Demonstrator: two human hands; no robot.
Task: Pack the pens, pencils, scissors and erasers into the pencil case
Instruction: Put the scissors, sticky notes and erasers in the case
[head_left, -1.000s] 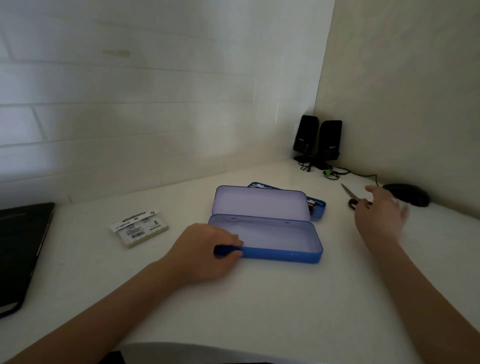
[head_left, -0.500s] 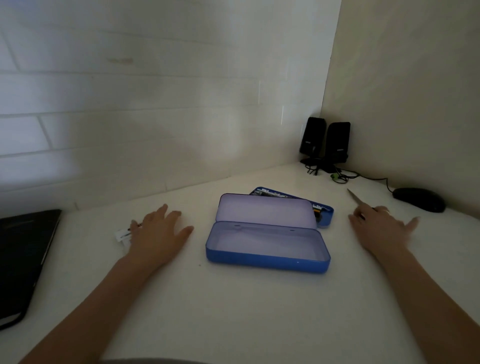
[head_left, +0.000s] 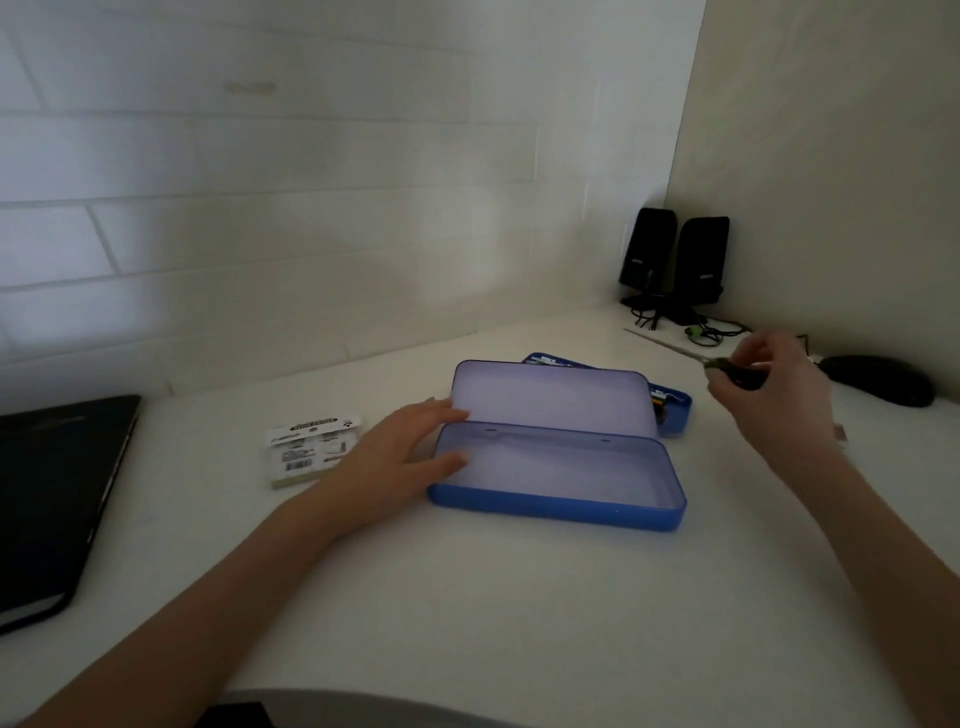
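A blue pencil case (head_left: 558, 506) lies open in the middle of the white desk, its tray empty and its lid (head_left: 550, 397) tilted back. My left hand (head_left: 400, 457) rests flat with straight fingers against the case's left end. My right hand (head_left: 769, 389) is lifted above the desk to the right of the case and grips the dark handles of the scissors (head_left: 691, 355), whose closed blades point up and left. A pack of erasers (head_left: 304, 449) lies left of the case, partly behind my left hand. Behind the lid lies a blue tin (head_left: 675, 410) with coloured items in it.
A dark laptop (head_left: 52, 493) lies at the left edge of the desk. Two black speakers (head_left: 675, 260) with tangled cables stand in the far corner. A black mouse (head_left: 878, 379) sits right of my right hand. Walls close off the back and right.
My right hand has picked the scissors up off the desk. My left hand has moved right from the eraser pack to the case's left end.
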